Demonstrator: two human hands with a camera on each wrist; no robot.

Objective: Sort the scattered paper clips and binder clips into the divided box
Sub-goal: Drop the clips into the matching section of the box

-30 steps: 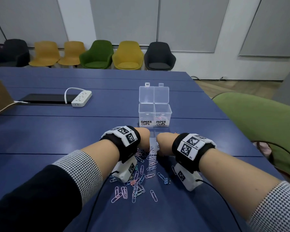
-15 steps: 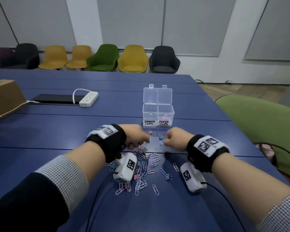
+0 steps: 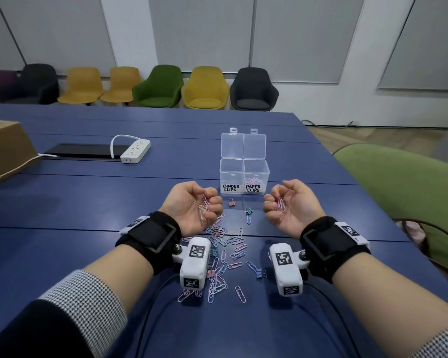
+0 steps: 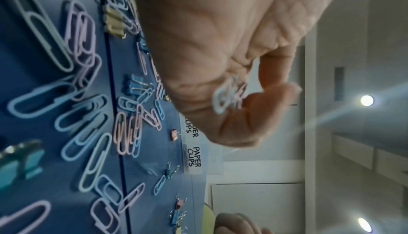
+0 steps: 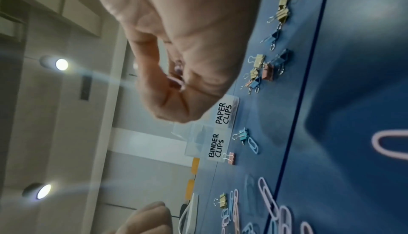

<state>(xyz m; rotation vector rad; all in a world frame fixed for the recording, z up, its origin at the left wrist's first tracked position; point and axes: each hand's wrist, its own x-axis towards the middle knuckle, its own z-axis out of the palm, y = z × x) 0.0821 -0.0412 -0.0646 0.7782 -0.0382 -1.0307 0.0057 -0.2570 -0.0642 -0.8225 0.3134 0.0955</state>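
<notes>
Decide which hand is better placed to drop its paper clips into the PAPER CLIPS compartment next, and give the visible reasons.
Probably the right hand: it holds paper clips palm up, just right of the box's right-hand PAPER CLIPS compartment. The left hand would cross the BINDER CLIPS side.

Paper clips (image 5: 178,79) in curled fingers (image 5: 150,66)

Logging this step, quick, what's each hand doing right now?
Left hand: palm up, fingers curled round a few pastel wire paper clips.
Right hand: palm up, fingers curled round a small bunch of pink wire paper clips.
</notes>
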